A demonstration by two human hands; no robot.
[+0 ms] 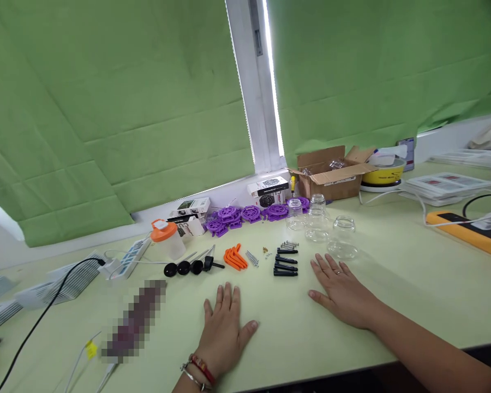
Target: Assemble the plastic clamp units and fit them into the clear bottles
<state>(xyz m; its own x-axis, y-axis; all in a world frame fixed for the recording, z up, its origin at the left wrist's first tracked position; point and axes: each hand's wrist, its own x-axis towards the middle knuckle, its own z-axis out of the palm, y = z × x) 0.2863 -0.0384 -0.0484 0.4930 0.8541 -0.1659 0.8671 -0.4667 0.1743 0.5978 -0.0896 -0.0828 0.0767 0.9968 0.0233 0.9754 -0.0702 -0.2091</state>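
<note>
My left hand [225, 330] lies flat on the pale table [286, 338], fingers spread, holding nothing. Flat to the right rests my right hand [339, 289], also with fingers apart. Beyond the left hand are orange bent handles [235, 257], black round pieces with metal rods [184, 267] and metal pins [252, 258]. Nearest the right hand are black tubes [286, 266] with springs [289, 245] behind them, and clear glass jars [343, 237]. Small brass bits [265, 249] sit between the pins and the springs. Purple plastic parts [251, 213] form a row farther back.
An orange-lidded cup [167, 238] and a power strip [133, 257] stand at left, near a blurred-out object [137, 322]. Small boxes [269, 191], a cardboard carton [331, 173] and a yellow bowl [382, 174] line the back. An orange-black strip [466, 232] lies right.
</note>
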